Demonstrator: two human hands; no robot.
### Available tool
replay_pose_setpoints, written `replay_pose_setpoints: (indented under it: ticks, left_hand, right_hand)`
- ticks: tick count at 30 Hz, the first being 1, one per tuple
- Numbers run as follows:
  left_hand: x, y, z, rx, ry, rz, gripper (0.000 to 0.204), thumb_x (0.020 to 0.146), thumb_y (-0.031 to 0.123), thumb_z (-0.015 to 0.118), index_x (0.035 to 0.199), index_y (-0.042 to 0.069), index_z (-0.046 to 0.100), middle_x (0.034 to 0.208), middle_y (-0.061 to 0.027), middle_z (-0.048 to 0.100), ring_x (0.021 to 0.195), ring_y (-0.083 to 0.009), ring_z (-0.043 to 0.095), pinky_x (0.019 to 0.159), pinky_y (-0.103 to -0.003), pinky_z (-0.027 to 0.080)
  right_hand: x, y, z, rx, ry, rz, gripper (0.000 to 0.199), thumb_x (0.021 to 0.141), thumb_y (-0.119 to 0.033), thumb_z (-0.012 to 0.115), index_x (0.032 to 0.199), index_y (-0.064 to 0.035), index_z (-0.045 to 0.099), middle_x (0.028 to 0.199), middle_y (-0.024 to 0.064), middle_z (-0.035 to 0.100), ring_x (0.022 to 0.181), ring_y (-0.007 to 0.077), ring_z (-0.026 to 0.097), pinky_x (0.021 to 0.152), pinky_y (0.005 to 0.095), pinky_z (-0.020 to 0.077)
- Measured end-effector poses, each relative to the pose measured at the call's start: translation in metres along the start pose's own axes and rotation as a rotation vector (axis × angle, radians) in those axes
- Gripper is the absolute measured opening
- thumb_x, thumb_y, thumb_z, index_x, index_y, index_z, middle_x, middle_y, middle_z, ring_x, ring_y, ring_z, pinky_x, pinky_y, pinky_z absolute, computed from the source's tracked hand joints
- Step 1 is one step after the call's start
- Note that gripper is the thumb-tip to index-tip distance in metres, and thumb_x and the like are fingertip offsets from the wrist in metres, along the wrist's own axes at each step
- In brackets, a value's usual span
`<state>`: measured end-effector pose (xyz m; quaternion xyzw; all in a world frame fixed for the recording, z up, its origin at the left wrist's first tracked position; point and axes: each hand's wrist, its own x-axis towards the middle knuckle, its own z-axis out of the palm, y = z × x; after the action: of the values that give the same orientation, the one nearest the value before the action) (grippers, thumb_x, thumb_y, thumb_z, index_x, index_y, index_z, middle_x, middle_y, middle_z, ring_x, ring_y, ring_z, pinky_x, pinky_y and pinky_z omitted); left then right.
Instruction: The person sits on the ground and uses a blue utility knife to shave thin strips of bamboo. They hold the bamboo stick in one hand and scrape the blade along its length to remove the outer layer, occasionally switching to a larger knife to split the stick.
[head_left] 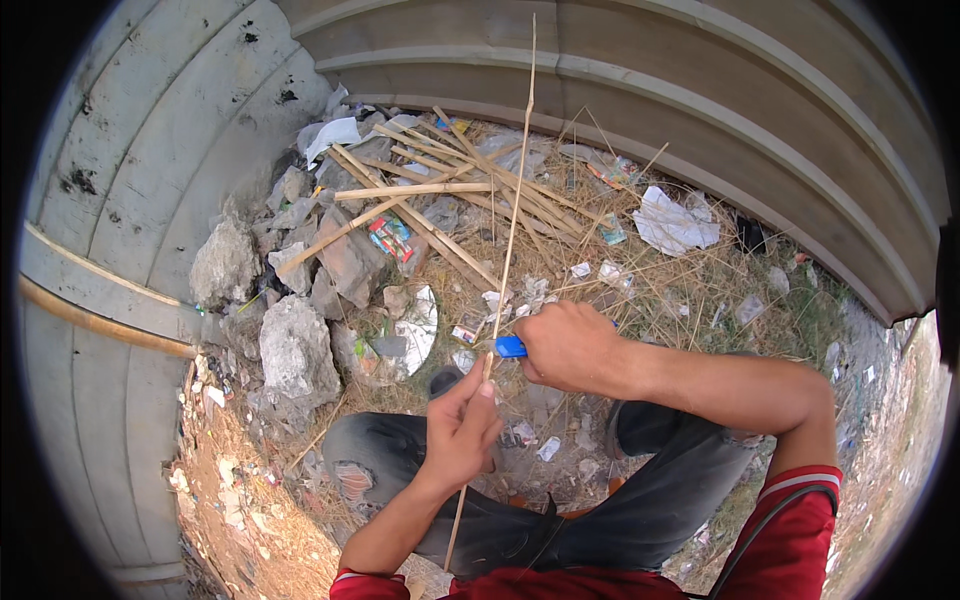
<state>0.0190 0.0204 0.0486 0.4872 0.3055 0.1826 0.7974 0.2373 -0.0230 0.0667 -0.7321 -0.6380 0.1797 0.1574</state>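
Note:
A long, thin, pale stick (513, 215), like a split strip of bamboo or cane, slants upright in front of me. My left hand (463, 423) is closed round its lower part, thumb on top, and its tail comes out below beside my left leg. Just above that grip, my right hand (570, 350) makes a fist round a blue utility knife (510, 347). The knife's blue end sits against or very close to the stick; its blade cannot be made out. Most of the handle is hidden inside my fingers.
Ahead lies a heap of similar pale split sticks (450, 185) among grey rocks (298, 350), dry grass and litter. Corrugated metal sheeting (720, 70) closes off the far side, and pale panels (130, 150) stand at left. My bent knees (375, 450) flank the work.

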Motion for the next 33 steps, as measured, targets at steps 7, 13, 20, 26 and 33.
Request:
replay_pose_setpoints:
  ticks: [7,13,20,26,33]
  left_hand:
    - [-0.013,-0.011,0.003,0.18,-0.114,-0.013,0.046,0.109,0.013,0.046,0.152,0.0,0.04,0.063,0.0074,0.034,0.052,-0.0017,0.029,0.046,-0.023,0.024]
    - [-0.03,-0.027,-0.001,0.379,-0.272,-0.05,0.046,0.106,0.017,0.054,0.147,-0.004,0.047,0.069,0.0095,0.038,0.062,-0.0004,0.034,0.053,-0.021,0.029]
    - [-0.032,-0.034,-0.016,0.496,-0.191,0.031,0.043,0.104,0.014,0.058,0.143,-0.002,0.053,0.072,0.0095,0.046,0.064,0.0004,0.039,0.053,-0.02,0.032]
    - [-0.017,-0.022,-0.007,0.438,-0.057,0.148,0.045,0.103,0.01,0.058,0.145,-0.004,0.05,0.079,0.008,0.052,0.067,0.0002,0.042,0.057,-0.018,0.035]
    - [-0.004,-0.008,0.01,0.336,-0.006,0.194,0.05,0.104,0.008,0.056,0.15,-0.004,0.042,0.085,0.0047,0.055,0.069,-0.0012,0.046,0.059,-0.019,0.039]
  right_hand:
    - [0.048,0.1,-0.033,-0.017,0.29,0.329,0.024,0.077,-0.014,0.061,0.081,0.0085,0.069,0.083,0.0314,0.068,0.084,0.048,0.068,0.08,0.0527,0.0556]
    - [0.027,0.235,-0.073,-0.041,0.602,0.68,0.028,0.079,-0.018,0.062,0.076,0.0095,0.066,0.081,0.0356,0.065,0.085,0.0507,0.065,0.082,0.0538,0.0521]
    - [-0.006,0.245,-0.07,0.05,0.707,0.695,0.032,0.081,-0.024,0.065,0.07,0.0065,0.061,0.074,0.0295,0.064,0.072,0.046,0.063,0.074,0.0514,0.0494]
    - [-0.003,0.172,-0.079,0.299,0.667,0.484,0.042,0.086,-0.033,0.07,0.066,0.0003,0.055,0.056,0.0097,0.051,0.054,0.0207,0.046,0.057,0.0401,0.0405]
    - [0.005,0.071,-0.06,0.186,0.333,0.166,0.034,0.083,-0.025,0.067,0.067,0.0026,0.056,0.057,0.0197,0.055,0.052,0.0341,0.051,0.058,0.0482,0.0432]
